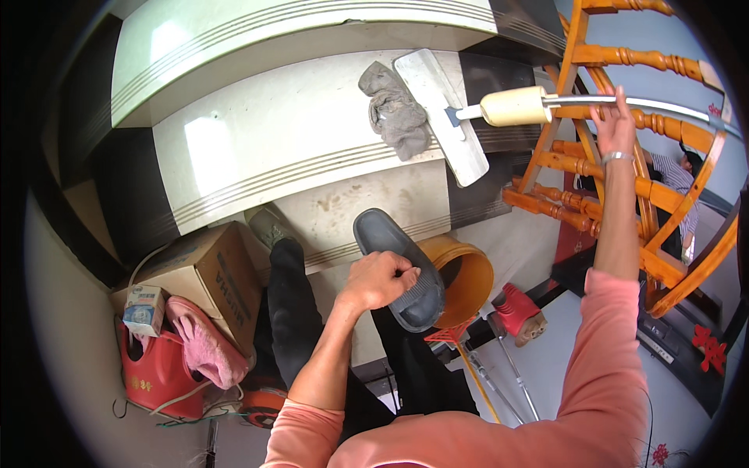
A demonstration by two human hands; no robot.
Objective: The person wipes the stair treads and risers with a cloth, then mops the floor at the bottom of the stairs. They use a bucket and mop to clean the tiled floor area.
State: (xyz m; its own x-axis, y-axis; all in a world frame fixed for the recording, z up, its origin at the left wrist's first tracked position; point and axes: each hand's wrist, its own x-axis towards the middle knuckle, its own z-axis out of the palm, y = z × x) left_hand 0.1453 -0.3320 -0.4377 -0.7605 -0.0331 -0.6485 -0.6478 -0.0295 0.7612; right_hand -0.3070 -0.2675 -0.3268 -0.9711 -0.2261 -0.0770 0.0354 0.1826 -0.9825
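My left hand point(377, 281) is closed on the strap of a dark grey rubber slide sandal point(404, 263) in front of my body. My right hand point(614, 126) is stretched out to the right, against the metal pole point(585, 100) of a flat mop; its thumb and fingers lie around the pole, which passes in front of a wooden railing. The mop's white flat head point(442, 117) rests on a tiled stair step, with a cream plastic sleeve point(515, 106) on the pole. A crumpled grey cloth point(395, 111) lies beside the head, on its left.
Pale stair treads point(263, 128) rise ahead. A yellow bucket point(468, 281) stands beside the sandal. At left are a cardboard box point(216, 275), a red plastic bag point(158, 368) and pink slippers point(205, 345). Orange wooden chairs point(638, 187) stand at right; a person point(673, 175) is behind them.
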